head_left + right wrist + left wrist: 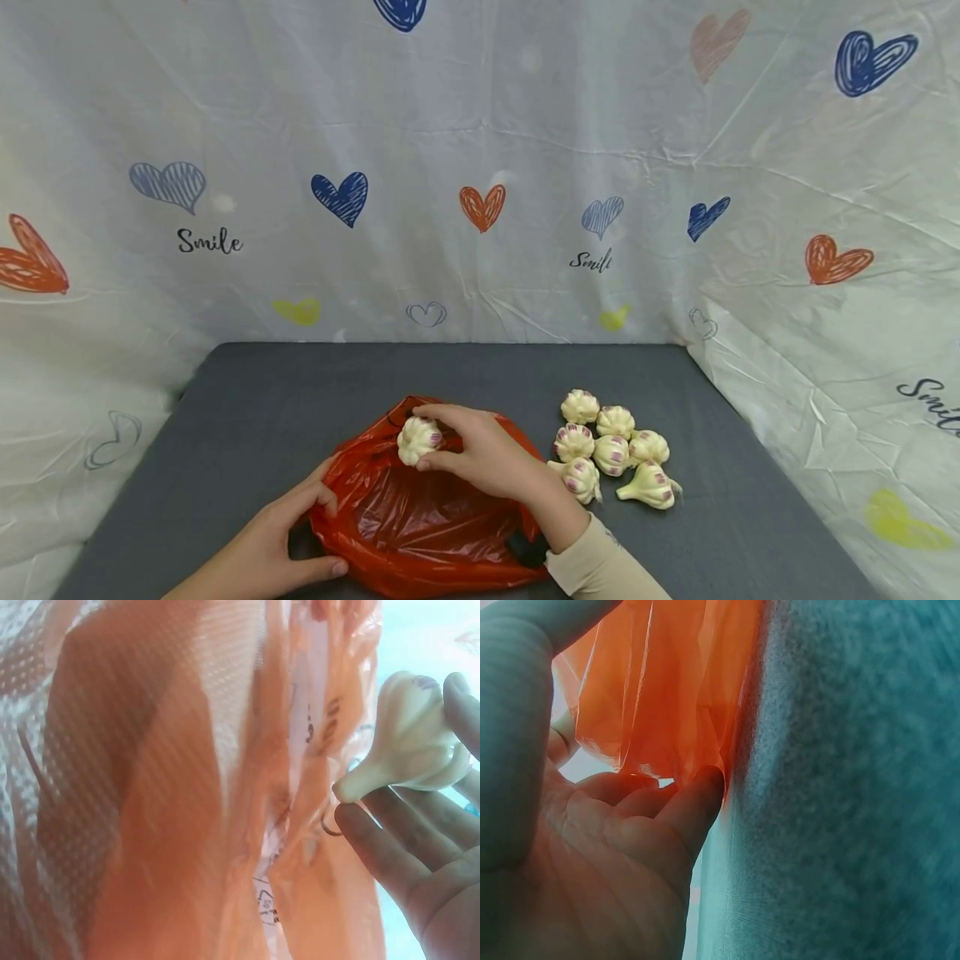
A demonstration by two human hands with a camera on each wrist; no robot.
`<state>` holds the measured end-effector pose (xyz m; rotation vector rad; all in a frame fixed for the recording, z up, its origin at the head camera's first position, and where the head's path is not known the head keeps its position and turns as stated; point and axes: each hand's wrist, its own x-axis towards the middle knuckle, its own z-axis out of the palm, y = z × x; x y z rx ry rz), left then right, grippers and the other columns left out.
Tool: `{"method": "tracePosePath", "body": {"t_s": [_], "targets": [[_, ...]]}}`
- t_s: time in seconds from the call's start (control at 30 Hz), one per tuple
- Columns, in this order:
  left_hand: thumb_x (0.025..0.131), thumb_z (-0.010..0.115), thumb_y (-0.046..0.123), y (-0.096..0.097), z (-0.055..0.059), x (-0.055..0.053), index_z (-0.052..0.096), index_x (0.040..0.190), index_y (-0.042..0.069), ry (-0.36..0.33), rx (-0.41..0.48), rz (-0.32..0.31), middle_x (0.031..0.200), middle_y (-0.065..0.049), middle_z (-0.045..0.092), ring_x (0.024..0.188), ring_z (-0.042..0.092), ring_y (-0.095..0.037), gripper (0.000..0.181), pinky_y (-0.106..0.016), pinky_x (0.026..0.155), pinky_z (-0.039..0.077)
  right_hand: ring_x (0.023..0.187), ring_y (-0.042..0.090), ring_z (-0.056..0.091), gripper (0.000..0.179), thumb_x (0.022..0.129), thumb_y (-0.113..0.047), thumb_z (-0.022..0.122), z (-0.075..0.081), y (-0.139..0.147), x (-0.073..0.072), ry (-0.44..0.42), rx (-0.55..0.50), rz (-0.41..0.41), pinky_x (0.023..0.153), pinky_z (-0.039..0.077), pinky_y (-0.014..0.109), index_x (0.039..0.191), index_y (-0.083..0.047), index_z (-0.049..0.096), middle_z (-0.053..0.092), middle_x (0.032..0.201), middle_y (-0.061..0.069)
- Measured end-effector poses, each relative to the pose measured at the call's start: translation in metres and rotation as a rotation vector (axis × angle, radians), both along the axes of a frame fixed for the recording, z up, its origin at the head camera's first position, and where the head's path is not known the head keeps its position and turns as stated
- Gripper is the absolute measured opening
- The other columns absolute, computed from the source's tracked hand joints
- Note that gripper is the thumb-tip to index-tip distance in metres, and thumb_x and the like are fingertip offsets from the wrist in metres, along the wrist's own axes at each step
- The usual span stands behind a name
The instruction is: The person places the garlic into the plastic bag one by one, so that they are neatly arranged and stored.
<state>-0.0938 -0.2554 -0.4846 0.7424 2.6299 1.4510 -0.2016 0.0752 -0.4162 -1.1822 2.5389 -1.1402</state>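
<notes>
A red plastic bag (442,508) lies on the dark table with its mouth spread open. At the bag's left side, my left hand (281,533) holds its edge, fingers bent against the film; in the left wrist view the fingertips (705,787) touch the orange-looking plastic. My right hand (487,454) pinches a garlic bulb (417,441) between thumb and fingers, over the far part of the bag's mouth. Seen from the right wrist, the garlic bulb (420,735) has its stem pointing toward the bag. To the right, several garlic bulbs (611,454) sit in a loose group.
The dark table (300,383) ends at the back against a pale curtain (525,150) printed with hearts and "Smile" lettering. The curtain also hangs along both sides. A small black object (527,550) shows by the right wrist, at the bag's near right edge.
</notes>
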Motion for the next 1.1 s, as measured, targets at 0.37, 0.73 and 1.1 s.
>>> {"method": "tracePosePath", "body": {"t_s": [0.37,0.73,1.1], "targets": [[0.090,0.091,0.046,0.002,0.000,-0.001,0.059,0.112,0.033,-0.032,-0.002,-0.009,0.173,-0.025,0.032,0.153,0.032,-0.052,0.040,-0.026,0.105,0.051,0.149,0.010,0.050,0.067,0.101,-0.044,0.078,-0.009,-0.006,0.000,-0.021,0.018,0.019,0.118,0.047,0.041,0.160,-0.022,0.056,0.055,0.159,-0.014],[0.091,0.091,0.044,0.002,0.002,0.001,0.060,0.112,0.034,-0.026,-0.001,-0.004,0.174,-0.023,0.031,0.154,0.030,-0.051,0.038,-0.024,0.108,0.047,0.144,0.008,0.053,0.066,0.102,-0.042,0.079,-0.019,-0.013,-0.004,0.009,0.051,0.043,0.116,0.048,0.038,0.160,-0.020,0.056,0.057,0.157,-0.012],[0.091,0.090,0.045,0.002,0.000,0.001,0.059,0.110,0.036,0.005,-0.034,-0.008,0.173,-0.022,0.032,0.155,0.032,-0.046,0.037,-0.025,0.109,0.047,0.131,0.002,0.060,0.064,0.101,-0.038,0.082,-0.025,-0.018,-0.006,0.017,0.087,0.065,0.108,0.051,0.029,0.157,-0.017,0.059,0.063,0.150,-0.010]]}}
